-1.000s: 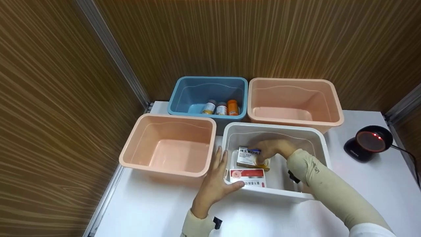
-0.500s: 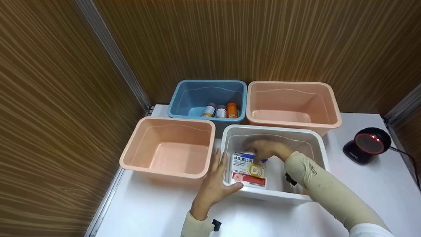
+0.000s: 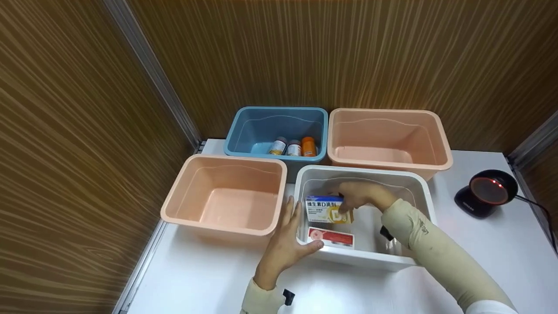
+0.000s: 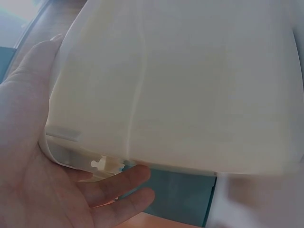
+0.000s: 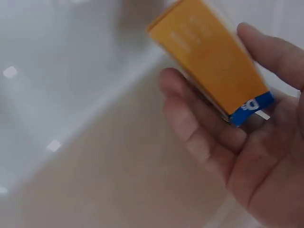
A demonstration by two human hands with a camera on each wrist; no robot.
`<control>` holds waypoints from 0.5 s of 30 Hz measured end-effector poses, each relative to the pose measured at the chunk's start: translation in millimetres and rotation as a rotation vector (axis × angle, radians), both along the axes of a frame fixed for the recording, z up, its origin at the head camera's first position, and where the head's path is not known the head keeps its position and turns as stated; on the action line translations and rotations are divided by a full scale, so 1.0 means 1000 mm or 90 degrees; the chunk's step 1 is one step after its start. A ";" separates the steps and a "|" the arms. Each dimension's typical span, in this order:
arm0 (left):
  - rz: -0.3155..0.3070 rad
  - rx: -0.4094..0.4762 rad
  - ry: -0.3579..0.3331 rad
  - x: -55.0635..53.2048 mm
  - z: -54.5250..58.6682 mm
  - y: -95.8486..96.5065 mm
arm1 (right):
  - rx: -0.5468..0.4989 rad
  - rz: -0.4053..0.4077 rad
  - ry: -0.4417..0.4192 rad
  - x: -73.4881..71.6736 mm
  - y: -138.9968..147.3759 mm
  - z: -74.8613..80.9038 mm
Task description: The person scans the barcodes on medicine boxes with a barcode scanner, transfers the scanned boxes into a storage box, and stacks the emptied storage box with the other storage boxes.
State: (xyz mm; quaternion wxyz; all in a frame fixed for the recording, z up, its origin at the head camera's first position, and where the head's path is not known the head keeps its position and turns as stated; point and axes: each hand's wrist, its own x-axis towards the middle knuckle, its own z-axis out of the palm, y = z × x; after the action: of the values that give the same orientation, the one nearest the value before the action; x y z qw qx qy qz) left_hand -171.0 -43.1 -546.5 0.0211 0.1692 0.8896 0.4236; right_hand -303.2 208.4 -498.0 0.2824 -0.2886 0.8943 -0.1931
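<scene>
In the head view my right hand [image 3: 359,196] reaches into the white bin [image 3: 366,170] and holds a vitamin D drops box [image 3: 321,211] at its right end. The box has a white and yellow front with a blue top edge. From the right wrist, its orange end panel [image 5: 213,59] shows between thumb and fingers. A red and white medicine box [image 3: 331,237] lies at the bin's front left, just below it. My left hand [image 3: 283,246] rests at the bin's front-left corner, thumb at the front rim, fingers extended along the left side.
Peach bins stand at left [image 3: 224,231] and back right [image 3: 388,163]. Between them at the back, a blue bin [image 3: 279,110] holds several bottles [image 3: 294,148]. A black scanner [image 3: 484,196] with red lights and a cable stands right. Wood-grain panels enclose the table.
The vitamin D box tipped forward over the red and white box, then came back off it, its blue edge now uppermost. The left hand stays at the bin corner.
</scene>
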 end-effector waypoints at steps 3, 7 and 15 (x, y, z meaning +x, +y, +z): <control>-0.007 -0.004 0.009 0.000 0.001 0.001 | -0.033 -0.021 0.070 0.007 0.005 0.019; -0.008 -0.005 0.007 -0.001 0.002 0.002 | -0.114 -0.068 0.147 0.021 0.012 0.045; -0.001 -0.007 -0.007 0.000 0.002 0.000 | -0.278 -0.116 0.306 0.050 0.031 0.076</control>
State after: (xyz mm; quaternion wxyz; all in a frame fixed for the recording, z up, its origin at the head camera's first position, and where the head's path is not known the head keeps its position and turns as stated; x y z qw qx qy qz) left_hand -171.3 -43.2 -544.1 0.0274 0.1678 0.8917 0.4194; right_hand -253.5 239.2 -422.4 -0.0236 -0.2987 0.8949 -0.3306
